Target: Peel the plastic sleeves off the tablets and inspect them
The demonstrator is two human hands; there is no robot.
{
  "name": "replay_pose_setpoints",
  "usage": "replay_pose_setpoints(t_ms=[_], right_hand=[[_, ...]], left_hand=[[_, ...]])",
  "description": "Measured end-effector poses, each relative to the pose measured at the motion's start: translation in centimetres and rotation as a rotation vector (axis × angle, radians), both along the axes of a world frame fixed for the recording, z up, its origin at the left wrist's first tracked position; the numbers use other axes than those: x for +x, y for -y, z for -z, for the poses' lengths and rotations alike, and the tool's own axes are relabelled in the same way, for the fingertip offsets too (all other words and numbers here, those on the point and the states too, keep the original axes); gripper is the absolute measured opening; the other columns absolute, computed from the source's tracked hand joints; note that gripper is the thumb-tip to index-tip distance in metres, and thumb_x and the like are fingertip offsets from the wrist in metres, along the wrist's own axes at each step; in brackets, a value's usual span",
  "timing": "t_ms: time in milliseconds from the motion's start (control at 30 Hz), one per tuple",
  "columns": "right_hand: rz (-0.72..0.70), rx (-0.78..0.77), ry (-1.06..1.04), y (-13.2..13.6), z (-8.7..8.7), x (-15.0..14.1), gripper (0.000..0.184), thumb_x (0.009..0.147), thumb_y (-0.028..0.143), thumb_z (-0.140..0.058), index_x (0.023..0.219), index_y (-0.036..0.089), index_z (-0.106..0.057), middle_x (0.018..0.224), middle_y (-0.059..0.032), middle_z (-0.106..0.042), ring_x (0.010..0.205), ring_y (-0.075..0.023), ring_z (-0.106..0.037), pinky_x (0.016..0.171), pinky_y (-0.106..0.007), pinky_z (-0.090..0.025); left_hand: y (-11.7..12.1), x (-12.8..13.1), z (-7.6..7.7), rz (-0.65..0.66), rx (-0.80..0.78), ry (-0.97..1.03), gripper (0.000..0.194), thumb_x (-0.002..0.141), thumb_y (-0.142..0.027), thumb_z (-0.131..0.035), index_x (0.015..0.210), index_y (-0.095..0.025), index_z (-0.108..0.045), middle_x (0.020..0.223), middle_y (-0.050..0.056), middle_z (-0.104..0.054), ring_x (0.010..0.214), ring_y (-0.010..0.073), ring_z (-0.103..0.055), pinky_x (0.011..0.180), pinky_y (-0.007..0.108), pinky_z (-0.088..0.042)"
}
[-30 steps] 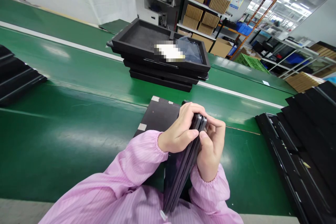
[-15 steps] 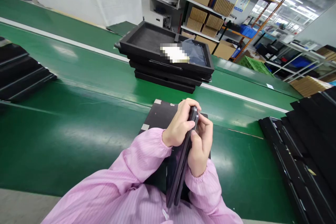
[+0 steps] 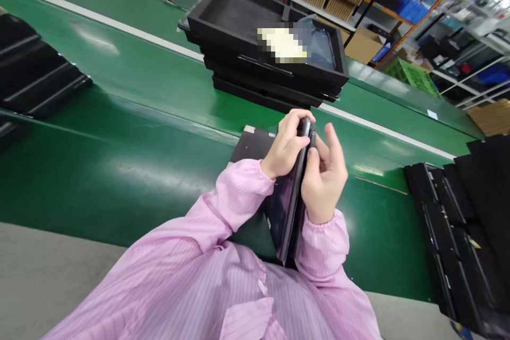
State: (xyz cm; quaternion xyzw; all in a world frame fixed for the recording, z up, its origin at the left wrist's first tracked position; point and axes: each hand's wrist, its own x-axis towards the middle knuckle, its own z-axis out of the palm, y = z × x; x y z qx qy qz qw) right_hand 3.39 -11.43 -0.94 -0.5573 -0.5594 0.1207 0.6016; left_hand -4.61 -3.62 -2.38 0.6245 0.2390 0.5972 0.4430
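Two thin black flat panels stand on edge, side by side, in front of my body. My left hand is closed around the upper part of the left panel, fingers over its top corner and thumb on the edge. This panel has a dark glossy face. My right hand pinches the right panel near its top, with the index finger raised off it. The panels' lower ends lie close against my pink striped smock. Beneath them a dark board with pale corner patches lies on the green bench.
Ahead, stacked black trays carry a blurred pale label and clear plastic film. Black panels stand in a row at the left, and a larger dark stack fills the right. Shelves with cardboard boxes stand behind.
My right index finger has lifted off the panel, and the right hand has opened out somewhat. A narrow gap shows between the panels' tops. The view has tilted downward.
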Motion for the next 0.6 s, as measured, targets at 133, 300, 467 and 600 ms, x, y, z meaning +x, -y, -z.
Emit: replay_pose_setpoints(t_ms=[133,300,467,600], right_hand=[[0.011,0.012,0.023,-0.8,0.6,2.2,0.051,0.095,0.024,-0.050,0.145,0.019,-0.052,0.124,-0.0113,-0.074,0.115,-0.0244,-0.072,0.102,-0.046,-0.057],[0.053,0.038,0.123,-2.0,0.4,3.7,0.031,0.092,0.022,-0.051,0.110,0.020,-0.076,0.117,-0.0090,-0.077,0.116,-0.0251,-0.071,0.107,-0.046,-0.053],[0.057,-0.031,0.174,-4.1,1.0,3.5,0.033,0.089,0.021,-0.048,0.100,0.020,-0.079,0.112,-0.0079,-0.079,0.111,-0.0232,-0.073,0.104,-0.043,-0.055],[0.025,-0.159,0.129,-5.5,1.5,2.8,0.033,0.082,0.018,-0.053,0.105,0.016,-0.077,0.112,-0.0099,-0.078,0.100,-0.0225,-0.074,0.097,-0.039,-0.058]], left_hand=[[-1.6,0.1,0.8,0.018,-0.021,0.080,0.025,0.071,-0.027,-0.047,0.095,-0.023,-0.051,0.097,0.005,-0.056,0.097,0.0256,-0.055,0.094,0.042,-0.045],[-2.5,0.4,1.5,0.036,-0.027,0.167,0.024,0.072,-0.024,-0.046,0.095,-0.023,-0.053,0.093,0.004,-0.055,0.095,0.0242,-0.057,0.097,0.041,-0.048],[-3.1,0.3,2.0,0.067,-0.049,0.208,0.020,0.074,-0.026,-0.050,0.093,-0.023,-0.055,0.093,0.004,-0.057,0.098,0.0244,-0.058,0.099,0.040,-0.048],[-3.8,0.3,2.5,0.103,-0.060,0.323,0.015,0.079,-0.035,-0.055,0.088,-0.023,-0.055,0.090,0.005,-0.054,0.100,0.0257,-0.058,0.101,0.040,-0.045]])
